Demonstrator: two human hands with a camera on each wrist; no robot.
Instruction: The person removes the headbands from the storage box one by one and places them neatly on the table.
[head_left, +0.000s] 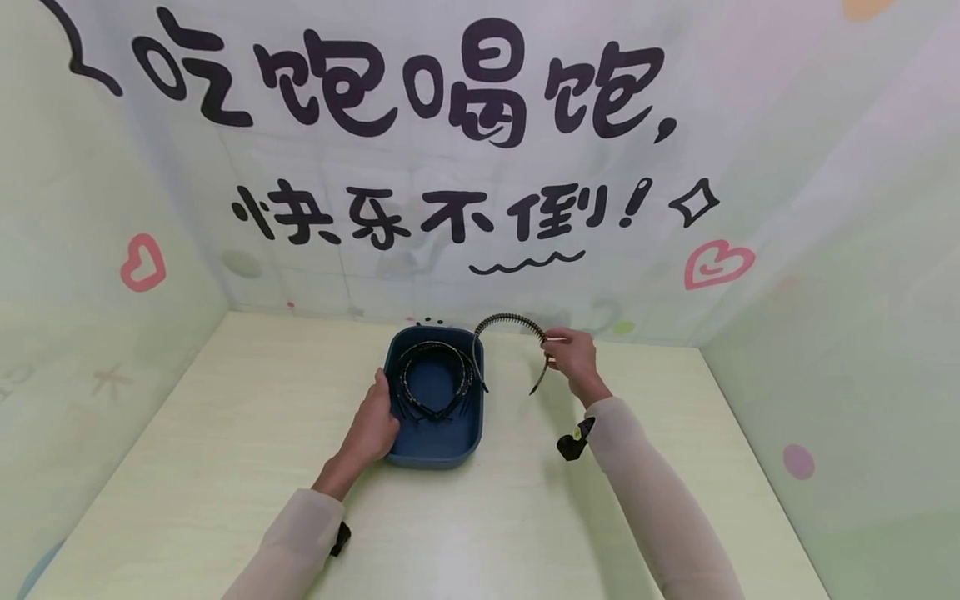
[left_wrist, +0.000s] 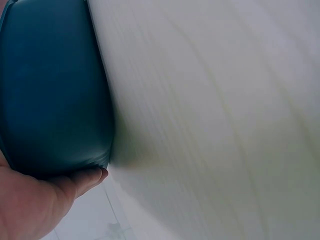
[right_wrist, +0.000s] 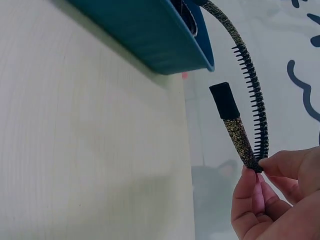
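My right hand [head_left: 573, 357] pinches a toothed headband [head_left: 510, 317] by one side, holding it up at the right of a blue bin [head_left: 435, 460]. In the right wrist view this headband [right_wrist: 256, 95] is black with gold speckles, has comb teeth along its inner edge, and ends in a black tip. Its far arm overlaps the bin's right rim in the head view. Several more dark headbands [head_left: 408, 367] lie inside the bin. With my left hand [head_left: 372, 421] I hold the bin's left wall; the thumb and fingertips [left_wrist: 90, 179] show against its side in the left wrist view.
The bin stands on a pale wood-grain table [head_left: 525, 517] near its back edge. Behind it rises a printed backdrop [head_left: 450, 283] with large dark characters and hearts. Side panels [head_left: 825, 375] flank the table, and a dark wrist device [head_left: 573, 442] sits at the right cuff.
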